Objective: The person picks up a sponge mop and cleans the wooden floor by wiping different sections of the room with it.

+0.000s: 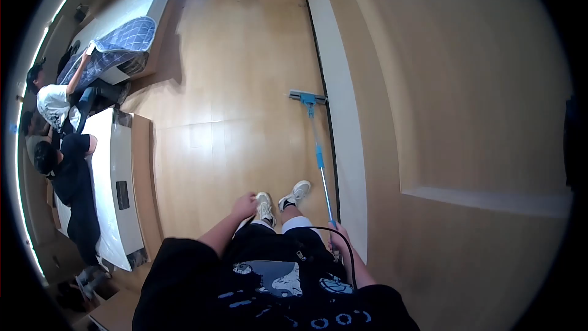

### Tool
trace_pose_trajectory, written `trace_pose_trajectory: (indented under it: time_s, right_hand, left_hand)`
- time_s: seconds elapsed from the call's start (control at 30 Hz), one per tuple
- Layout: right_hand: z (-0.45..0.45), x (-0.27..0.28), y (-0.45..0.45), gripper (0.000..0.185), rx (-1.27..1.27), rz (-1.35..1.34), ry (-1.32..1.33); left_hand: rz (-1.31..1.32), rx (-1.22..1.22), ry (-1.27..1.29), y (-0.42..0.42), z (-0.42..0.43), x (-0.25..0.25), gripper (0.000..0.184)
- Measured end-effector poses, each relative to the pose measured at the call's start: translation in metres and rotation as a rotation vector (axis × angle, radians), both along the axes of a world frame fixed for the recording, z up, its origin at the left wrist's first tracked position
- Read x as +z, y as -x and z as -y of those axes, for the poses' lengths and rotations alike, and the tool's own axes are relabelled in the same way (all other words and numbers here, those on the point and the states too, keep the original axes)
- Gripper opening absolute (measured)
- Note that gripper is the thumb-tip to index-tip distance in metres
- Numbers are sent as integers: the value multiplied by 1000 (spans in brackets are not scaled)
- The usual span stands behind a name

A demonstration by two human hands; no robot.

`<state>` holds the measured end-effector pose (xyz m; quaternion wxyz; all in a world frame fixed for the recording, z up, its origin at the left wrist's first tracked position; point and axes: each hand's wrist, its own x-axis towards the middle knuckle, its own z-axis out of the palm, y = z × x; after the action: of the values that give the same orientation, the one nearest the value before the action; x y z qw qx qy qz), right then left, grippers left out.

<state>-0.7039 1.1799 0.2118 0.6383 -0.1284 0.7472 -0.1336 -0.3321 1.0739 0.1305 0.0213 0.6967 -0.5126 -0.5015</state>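
A mop (317,147) with a blue and silver pole slants over the wooden floor. Its flat head (308,96) rests on the floor close to the dark seam along the right-hand wall. The fingers of my right hand (338,237) are wrapped round the top of the pole, near my right hip. My left hand (245,205) hangs beside my left shoe (264,206), away from the mop; its fingers are too small and unclear to read. A black cord or strap curves past my right wrist.
Two mattresses on wooden bases stand at the left, the near one (122,178) and a far one with a blue checked cover (128,35). Several people are beside them. Another person's legs show at the top. A pale skirting panel (349,116) runs along the right.
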Motion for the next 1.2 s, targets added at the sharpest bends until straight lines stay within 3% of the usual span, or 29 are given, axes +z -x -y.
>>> trace_pose_trajectory:
  time_s: [0.03, 0.07, 0.1, 0.2, 0.27, 0.37, 0.47, 0.57, 0.7, 0.83, 0.93, 1.2]
  right_hand:
    - [-1, 2, -3, 32, 10, -14, -35]
    - [3, 6, -1, 32, 18, -29, -72]
    - [6, 12, 1, 31, 25, -20, -68]
    - [26, 44, 14, 29, 85, -22, -38]
    - [33, 53, 27, 30, 56, -2, -72]
    - [24, 74, 32, 33, 24, 12, -78]
    - [39, 77, 26, 38, 92, -77, -63]
    - [39, 53, 38, 37, 73, -31, -106]
    - [28, 36, 47, 35, 108, -61, -121]
    - [47, 49, 43, 34, 121, -77, -146]
    - [55, 48, 36, 46, 167, -139, -112]
    - [128, 76, 16, 41, 206, -161, -118]
  left_hand:
    - [-52, -116, 5, 42, 23, 16, 44]
    - [-145, -175, -41, 81, 33, -16, 47]
    - [-87, -238, -94, 127, 41, -15, 50]
    - [-238, -258, -53, 240, 32, -30, 53]
    - [-433, -423, -357, 285, 55, -14, 50]
    - [-428, -7, -562, 318, 42, -18, 35]
    - [-568, 568, -640, 338, 52, -54, 26]
    - [-444, 723, -543, 354, 69, -36, 25]
    - [-256, 607, -467, 365, 62, -41, 34]
    - [-230, 619, -444, 365, 64, -43, 36]
    - [-236, 593, -469, 359, 89, -31, 36]
    - [-236, 584, -502, 340, 149, -8, 41]
